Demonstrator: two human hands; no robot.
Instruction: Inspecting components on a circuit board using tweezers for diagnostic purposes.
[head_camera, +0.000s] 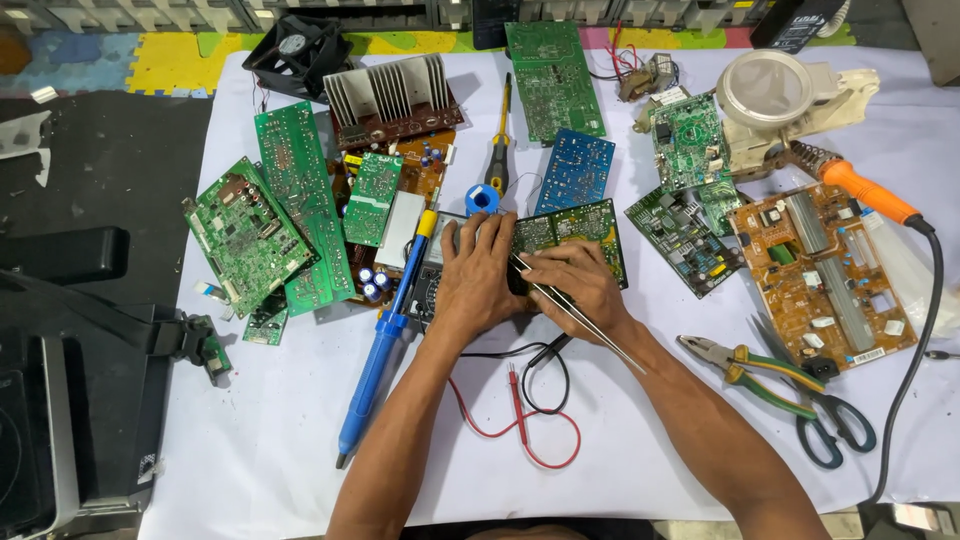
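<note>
My left hand (478, 272) rests flat over a green circuit board (572, 228) at the middle of the white sheet, pressing its left part down. Close beside it, my right hand (577, 286) grips thin metal tweezers (575, 308), whose tips point at the board's lower left edge while the long end runs back over my wrist. A dark meter body (428, 280) lies partly under my left hand. Red and black probe leads (520, 420) curl between my forearms.
A blue desoldering pump (378, 350) lies left of my hand. Several circuit boards (290, 200) spread around, with a finned heatsink board (392, 95), an orange-handled soldering iron (865, 190), pliers (750, 365), scissors (825, 420), a screwdriver (500, 140) and a black fan (295, 50).
</note>
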